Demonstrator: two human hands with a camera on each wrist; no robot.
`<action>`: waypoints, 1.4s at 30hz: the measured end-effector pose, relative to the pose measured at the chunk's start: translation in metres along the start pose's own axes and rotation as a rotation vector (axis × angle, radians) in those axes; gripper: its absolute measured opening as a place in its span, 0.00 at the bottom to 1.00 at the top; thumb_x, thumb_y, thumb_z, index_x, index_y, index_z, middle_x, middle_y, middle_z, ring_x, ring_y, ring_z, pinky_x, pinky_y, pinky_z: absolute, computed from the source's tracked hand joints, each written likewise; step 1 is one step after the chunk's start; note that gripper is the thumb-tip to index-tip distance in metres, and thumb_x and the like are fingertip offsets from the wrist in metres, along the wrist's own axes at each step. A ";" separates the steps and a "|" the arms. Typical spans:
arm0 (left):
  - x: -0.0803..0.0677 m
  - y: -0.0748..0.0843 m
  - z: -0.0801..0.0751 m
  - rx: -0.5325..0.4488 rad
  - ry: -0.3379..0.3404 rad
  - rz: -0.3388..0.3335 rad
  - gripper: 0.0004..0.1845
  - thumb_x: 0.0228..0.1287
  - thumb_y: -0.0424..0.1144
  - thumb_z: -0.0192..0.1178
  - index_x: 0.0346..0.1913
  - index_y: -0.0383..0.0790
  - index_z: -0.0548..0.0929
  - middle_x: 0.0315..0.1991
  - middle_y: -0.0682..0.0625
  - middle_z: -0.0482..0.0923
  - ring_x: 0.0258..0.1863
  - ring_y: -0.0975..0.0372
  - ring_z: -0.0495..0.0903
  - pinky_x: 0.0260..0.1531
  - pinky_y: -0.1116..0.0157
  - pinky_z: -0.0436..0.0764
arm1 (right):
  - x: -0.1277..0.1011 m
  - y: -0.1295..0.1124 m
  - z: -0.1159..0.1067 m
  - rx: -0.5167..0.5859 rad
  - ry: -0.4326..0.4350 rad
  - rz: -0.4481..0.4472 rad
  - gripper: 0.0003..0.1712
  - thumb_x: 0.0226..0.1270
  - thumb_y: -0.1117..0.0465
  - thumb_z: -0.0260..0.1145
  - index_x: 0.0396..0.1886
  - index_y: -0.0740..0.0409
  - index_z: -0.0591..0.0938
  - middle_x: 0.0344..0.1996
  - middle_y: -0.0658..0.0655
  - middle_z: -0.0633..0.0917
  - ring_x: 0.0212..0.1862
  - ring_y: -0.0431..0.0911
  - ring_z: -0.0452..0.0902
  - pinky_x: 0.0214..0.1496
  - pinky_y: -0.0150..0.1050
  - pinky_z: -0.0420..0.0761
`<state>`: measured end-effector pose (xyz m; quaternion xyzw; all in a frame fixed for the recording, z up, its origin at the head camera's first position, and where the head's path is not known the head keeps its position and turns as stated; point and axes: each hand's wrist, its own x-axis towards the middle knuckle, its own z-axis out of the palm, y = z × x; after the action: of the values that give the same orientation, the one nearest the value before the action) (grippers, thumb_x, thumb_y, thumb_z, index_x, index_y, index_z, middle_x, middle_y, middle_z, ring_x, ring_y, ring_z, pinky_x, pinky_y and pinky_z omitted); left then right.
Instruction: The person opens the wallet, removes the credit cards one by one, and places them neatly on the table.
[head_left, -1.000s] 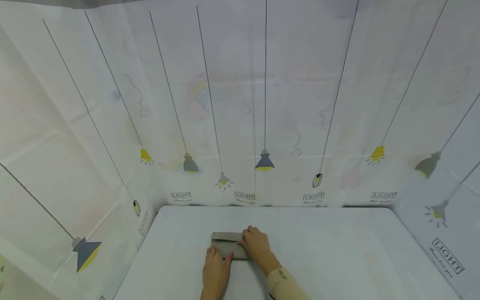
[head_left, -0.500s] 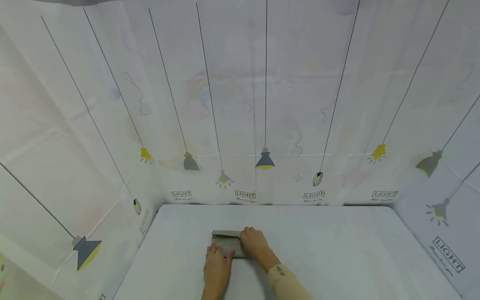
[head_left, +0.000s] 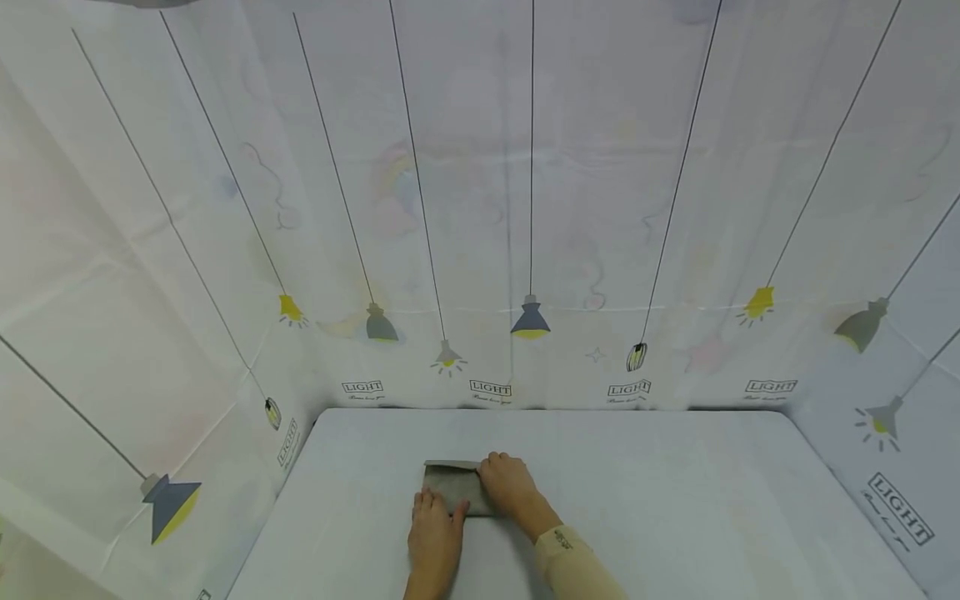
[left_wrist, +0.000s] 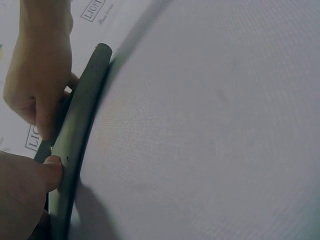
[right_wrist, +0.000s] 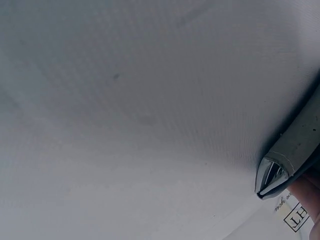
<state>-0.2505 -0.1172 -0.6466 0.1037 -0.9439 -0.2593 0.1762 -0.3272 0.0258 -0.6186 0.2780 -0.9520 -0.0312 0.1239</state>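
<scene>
1. Evidently the right hand (head_left: 507,485) pinches the far right corner of a grey-green pouch (head_left: 448,485), thumb and fingers at its flap (head_left: 452,464).
2. The left hand (head_left: 435,533) rests on the pouch's near left part, thumb against the near edge; whether its fingers curl round it, I cannot tell.
3. The flap runs along the far side and looks slightly raised, so the step in hand seems to be working that flap while the left hand steadies the rest.
4. The next move seems to call for a firm left hand and an even pull or press along the flap.
5. At the pouch's right end, folded layers leave a narrow gap (right_wrist: 272,175); whether anything lies inside is hidden.
6. The pouch sits on the white table (head_left: 675,500), left of centre, well short of the lamp-patterned wall covering (head_left: 600,208).
</scene>
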 end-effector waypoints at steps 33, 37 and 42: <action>0.005 0.003 -0.002 -0.016 0.062 0.027 0.32 0.60 0.49 0.71 0.51 0.19 0.81 0.58 0.24 0.77 0.62 0.35 0.76 0.59 0.42 0.78 | 0.011 0.000 0.007 -0.057 0.083 0.002 0.09 0.72 0.59 0.63 0.33 0.59 0.84 0.26 0.54 0.81 0.30 0.46 0.81 0.26 0.40 0.83; 0.006 0.003 0.000 -0.006 0.029 -0.002 0.33 0.60 0.49 0.70 0.53 0.19 0.80 0.60 0.25 0.76 0.63 0.36 0.75 0.59 0.41 0.78 | 0.015 0.004 0.008 -0.053 0.081 0.060 0.14 0.75 0.56 0.61 0.31 0.59 0.84 0.24 0.54 0.82 0.29 0.46 0.82 0.24 0.40 0.83; 0.006 0.002 -0.001 0.005 0.009 -0.010 0.34 0.57 0.49 0.72 0.53 0.19 0.80 0.60 0.25 0.76 0.62 0.35 0.75 0.58 0.42 0.79 | 0.018 0.008 0.005 0.035 0.082 0.118 0.18 0.76 0.53 0.60 0.28 0.58 0.84 0.22 0.53 0.83 0.27 0.47 0.82 0.25 0.41 0.81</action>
<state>-0.2564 -0.1175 -0.6430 0.1101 -0.9432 -0.2575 0.1788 -0.3475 0.0232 -0.6190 0.2247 -0.9613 0.0041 0.1595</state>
